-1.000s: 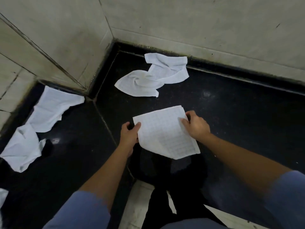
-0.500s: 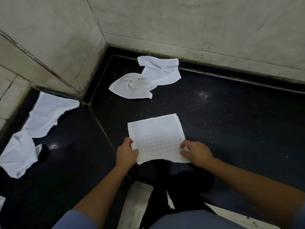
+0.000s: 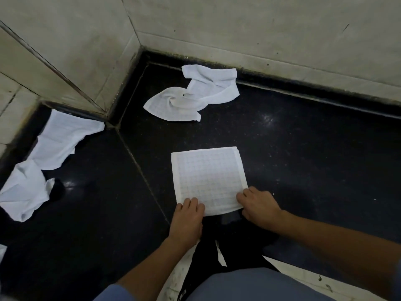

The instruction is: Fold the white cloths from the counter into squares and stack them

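1. Black stone counter (image 3: 303,159) in a tiled corner; the folded white cloth (image 3: 208,177) lies flat, near centre.
2. Now the left hand (image 3: 187,218) presses its near-left corner, fingers laid on top.
3. Over at the near-right corner the right hand (image 3: 259,206) has its fingers bent; whether it pinches, can't tell.
4. One crumpled cloth (image 3: 191,98) lies far, by the wall.

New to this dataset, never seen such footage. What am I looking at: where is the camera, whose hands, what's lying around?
No machine here: a person wears a camera on the head, looking down at their own bare hands. On the black counter a white checked cloth lies flat. The left hand and right hand have fingers on its near edge; pinching or pressing, I cannot tell. A crumpled cloth lies near the back wall, more rumpled cloths at the left.
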`<state>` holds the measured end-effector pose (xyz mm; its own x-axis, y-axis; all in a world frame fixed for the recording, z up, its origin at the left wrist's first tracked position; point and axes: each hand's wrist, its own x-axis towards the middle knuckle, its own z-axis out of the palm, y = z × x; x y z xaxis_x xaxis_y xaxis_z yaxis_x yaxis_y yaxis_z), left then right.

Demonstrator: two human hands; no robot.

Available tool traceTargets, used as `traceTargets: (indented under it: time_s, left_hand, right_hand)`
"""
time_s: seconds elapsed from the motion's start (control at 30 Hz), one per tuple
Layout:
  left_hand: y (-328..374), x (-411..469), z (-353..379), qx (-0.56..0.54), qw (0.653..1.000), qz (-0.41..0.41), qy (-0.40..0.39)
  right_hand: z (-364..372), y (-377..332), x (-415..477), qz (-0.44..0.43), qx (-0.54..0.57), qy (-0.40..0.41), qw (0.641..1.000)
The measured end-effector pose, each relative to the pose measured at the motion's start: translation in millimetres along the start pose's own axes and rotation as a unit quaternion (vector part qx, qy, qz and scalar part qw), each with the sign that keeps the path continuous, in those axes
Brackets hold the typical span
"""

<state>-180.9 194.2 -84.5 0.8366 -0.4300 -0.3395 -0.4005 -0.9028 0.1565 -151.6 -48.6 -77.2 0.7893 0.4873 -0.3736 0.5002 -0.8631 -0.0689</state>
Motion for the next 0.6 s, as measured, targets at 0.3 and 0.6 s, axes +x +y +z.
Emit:
traceTargets:
  time_s: [0.3, 0.6]
  left_hand:
    - [-22, -17, -11, -0.239, 0.969, -0.056, -0.019]
    - [-59, 44, -63, -0.633, 0.702, -0.325, -0.014]
  right_hand:
    - [-9, 4, -20, 0.017, 0.082, 0.003, 0.996]
    - [-52, 58, 31, 0.236, 0.433, -0.011, 0.87]
